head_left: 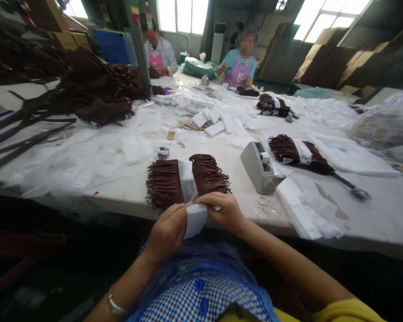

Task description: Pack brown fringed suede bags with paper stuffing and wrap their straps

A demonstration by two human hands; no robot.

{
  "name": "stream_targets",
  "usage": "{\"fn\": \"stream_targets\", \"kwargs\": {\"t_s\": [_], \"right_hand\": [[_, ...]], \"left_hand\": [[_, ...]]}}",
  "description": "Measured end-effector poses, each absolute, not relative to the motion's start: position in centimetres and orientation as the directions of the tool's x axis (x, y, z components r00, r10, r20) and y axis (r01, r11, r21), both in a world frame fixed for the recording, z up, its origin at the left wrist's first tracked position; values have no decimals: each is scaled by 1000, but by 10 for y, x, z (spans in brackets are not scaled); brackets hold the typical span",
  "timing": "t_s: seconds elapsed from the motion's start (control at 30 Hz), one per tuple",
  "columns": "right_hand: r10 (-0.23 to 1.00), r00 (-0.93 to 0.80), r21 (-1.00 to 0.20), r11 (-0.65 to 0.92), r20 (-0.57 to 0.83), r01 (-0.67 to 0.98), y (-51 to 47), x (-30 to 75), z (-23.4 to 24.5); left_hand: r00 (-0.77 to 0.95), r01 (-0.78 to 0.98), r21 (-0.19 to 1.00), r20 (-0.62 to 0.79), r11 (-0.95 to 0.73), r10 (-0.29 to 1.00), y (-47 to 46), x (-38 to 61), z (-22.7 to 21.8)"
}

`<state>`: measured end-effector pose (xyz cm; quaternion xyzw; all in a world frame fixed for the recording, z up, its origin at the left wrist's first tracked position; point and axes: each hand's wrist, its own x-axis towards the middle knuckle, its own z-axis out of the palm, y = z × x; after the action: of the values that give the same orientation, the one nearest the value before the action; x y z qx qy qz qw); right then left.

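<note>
Near the table's front edge, my left hand (168,230) pinches one side of a thin white wrapping sheet (196,219). Its other side is held between the fingers of my right hand (224,211). Just beyond my fingers lies a brown fringed bag (166,181) with fringe spreading to both sides. Around its middle runs a whitish band (187,176); whether it joins the sheet I hold, I cannot tell. A grey tape dispenser (260,170) stands to the right of the bag.
Another wrapped fringed bag (297,154) with a strap lies at right beside white sheets (304,205). Clear plastic (70,165) covers the left front. Brown bags (104,98) pile up behind it. Two people (240,67) work across the white table (127,197). A post (141,49) rises at back left.
</note>
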<state>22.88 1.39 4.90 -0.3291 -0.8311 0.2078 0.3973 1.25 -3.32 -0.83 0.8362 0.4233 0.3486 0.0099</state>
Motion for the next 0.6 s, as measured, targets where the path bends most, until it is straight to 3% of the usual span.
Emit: {"fn": "stream_targets", "kwargs": {"t_s": [0.13,0.27,0.37,0.6], "right_hand": [[855,-401,-739,498,330,454,46,213,59],[902,-345,-760,410,258,504,78,202,56],[912,-341,-701,396,227,592,93,197,53],[897,-355,-479,442,264,759,101,187,48]], "left_hand": [[248,761,369,595,-534,765,-39,15,-7],[175,756,432,590,-491,788,-35,21,-5],[155,748,469,563,-469,811,-28,24,1],[156,783,419,585,-461,796,-19,28,7]]}}
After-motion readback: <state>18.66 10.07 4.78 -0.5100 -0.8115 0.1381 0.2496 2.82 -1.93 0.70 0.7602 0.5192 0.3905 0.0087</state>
